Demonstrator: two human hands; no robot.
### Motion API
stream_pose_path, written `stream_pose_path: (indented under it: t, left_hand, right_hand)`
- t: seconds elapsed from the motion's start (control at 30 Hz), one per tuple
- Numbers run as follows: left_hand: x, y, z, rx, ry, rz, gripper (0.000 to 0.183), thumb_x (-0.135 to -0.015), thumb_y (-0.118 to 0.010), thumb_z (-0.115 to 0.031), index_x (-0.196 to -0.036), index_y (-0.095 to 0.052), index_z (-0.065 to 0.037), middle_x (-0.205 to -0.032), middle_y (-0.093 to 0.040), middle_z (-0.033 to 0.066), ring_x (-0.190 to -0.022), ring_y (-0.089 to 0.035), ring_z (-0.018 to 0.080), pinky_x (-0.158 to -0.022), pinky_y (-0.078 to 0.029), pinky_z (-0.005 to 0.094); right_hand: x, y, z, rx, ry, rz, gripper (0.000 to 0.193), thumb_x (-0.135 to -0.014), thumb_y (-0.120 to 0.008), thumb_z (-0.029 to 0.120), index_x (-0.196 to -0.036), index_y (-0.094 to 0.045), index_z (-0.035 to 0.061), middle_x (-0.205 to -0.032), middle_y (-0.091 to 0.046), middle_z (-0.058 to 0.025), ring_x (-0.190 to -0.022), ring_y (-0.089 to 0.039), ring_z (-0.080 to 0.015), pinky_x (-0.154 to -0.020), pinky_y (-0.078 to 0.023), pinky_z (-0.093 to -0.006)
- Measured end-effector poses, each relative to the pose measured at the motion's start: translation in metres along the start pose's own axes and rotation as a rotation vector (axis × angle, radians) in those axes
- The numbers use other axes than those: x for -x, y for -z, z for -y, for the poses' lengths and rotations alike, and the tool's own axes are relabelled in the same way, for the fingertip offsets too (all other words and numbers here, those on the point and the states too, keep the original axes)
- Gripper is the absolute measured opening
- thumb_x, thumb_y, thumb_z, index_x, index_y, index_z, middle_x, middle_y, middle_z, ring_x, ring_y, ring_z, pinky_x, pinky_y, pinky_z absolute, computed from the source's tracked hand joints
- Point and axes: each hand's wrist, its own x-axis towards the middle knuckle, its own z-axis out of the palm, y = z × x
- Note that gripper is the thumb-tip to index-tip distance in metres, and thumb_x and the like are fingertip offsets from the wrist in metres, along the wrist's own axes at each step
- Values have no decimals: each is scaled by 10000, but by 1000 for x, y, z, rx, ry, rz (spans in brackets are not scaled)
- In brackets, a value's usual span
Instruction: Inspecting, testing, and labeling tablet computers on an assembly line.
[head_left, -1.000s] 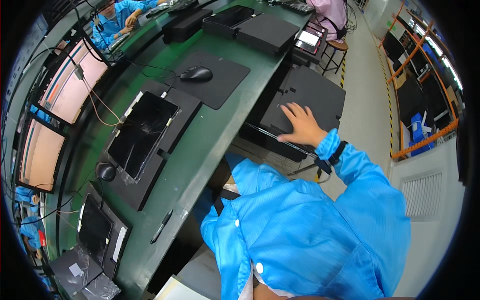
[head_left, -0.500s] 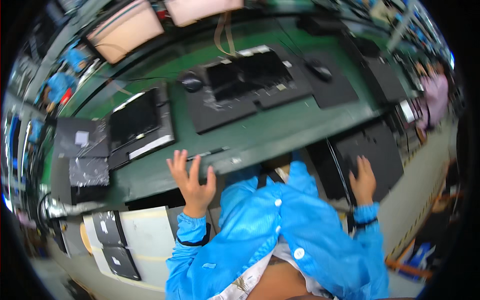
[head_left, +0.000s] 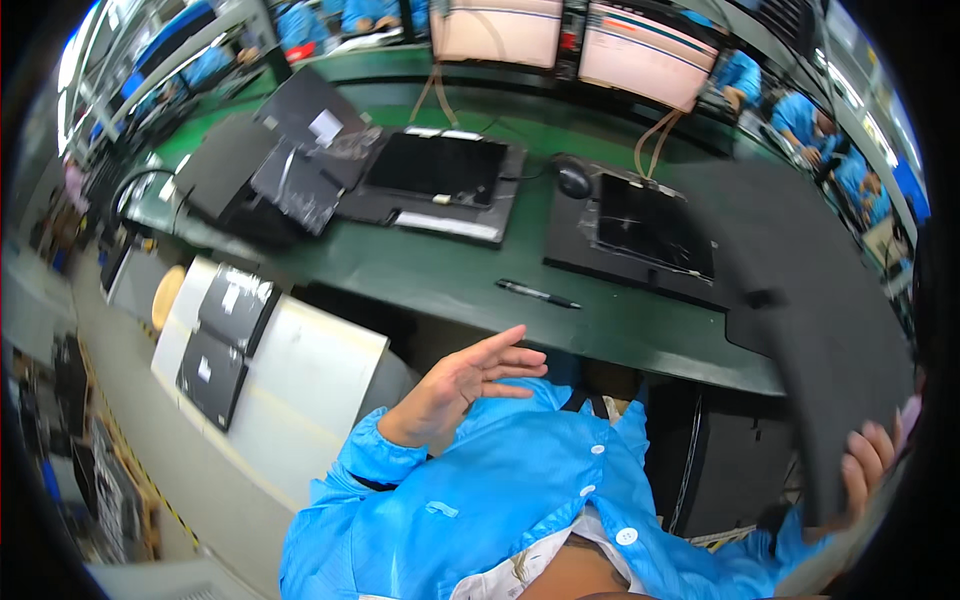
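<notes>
At the right, my right hand [head_left: 862, 468] is closed on the edge of a large black foam pad [head_left: 815, 290] with a notch in its edge. The pad is raised, tilted and slightly blurred. It covers the right end of the bench and part of a dark screen panel [head_left: 650, 225] lying on another black pad. My left hand [head_left: 470, 380] is in front of my body near the bench edge, empty, its fingers stretched out and a little apart. Beyond it, a black pen [head_left: 538, 294] lies on the green bench [head_left: 430, 275].
Another screen panel [head_left: 437, 167] lies on a pad at left, beside wrapped black sheets [head_left: 300, 185]. A black mouse [head_left: 572, 177] sits between the pads. Two monitors, one here [head_left: 650, 55], stand behind. A white side table [head_left: 300, 370] holds black packs. Other people work opposite.
My right hand has taken hold of the black foam pad and lifted it above the bench's right end. My left hand has turned sideways. The view has swung to the right.
</notes>
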Motion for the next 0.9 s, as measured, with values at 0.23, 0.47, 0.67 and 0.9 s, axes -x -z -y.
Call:
stream_pose_path:
  t: [0.23,0.47,0.67,0.9]
  left_hand:
    - [147,-10,24,474,-166,-986,813,-951,-576,-652,-1453,-439,-27,-1309,-627,218,-1104,-686,344,-844,-633,474]
    - [220,-26,76,1080,-482,-1094,480,-1023,-585,-464,-1268,-616,-52,-1158,-716,91,-1004,-713,276,-693,-646,345]
    - [218,46,101,742,-606,-1327,515,-964,-704,-437,-1277,-618,-38,-1221,-694,108,-1084,-684,259,-848,-616,328]
    - [200,71,7,552,244,-1011,351,-992,-614,-291,-1167,-684,5,-1082,-746,143,-978,-729,283,-847,-600,420]
  right_hand:
    - [-214,-232,101,-1281,354,-137,494,-664,-629,-92,-1061,-758,174,-1461,-553,-191,-1481,-338,-486,-1232,-70,-639]
    - [-282,-286,241,-1699,718,-51,571,-692,-512,-211,-1113,-691,131,-1521,-491,-176,-1505,-304,-442,-1250,-185,-579]
    - [-243,-375,279,-1418,147,106,475,-879,-588,-38,-1339,-520,57,-1432,-530,-226,-1347,-489,-434,-1121,-431,-442]
    - [-180,-312,167,-1436,90,177,253,-899,-679,96,-1141,-658,22,-1144,-700,-176,-1039,-669,-377,-885,-544,-440]
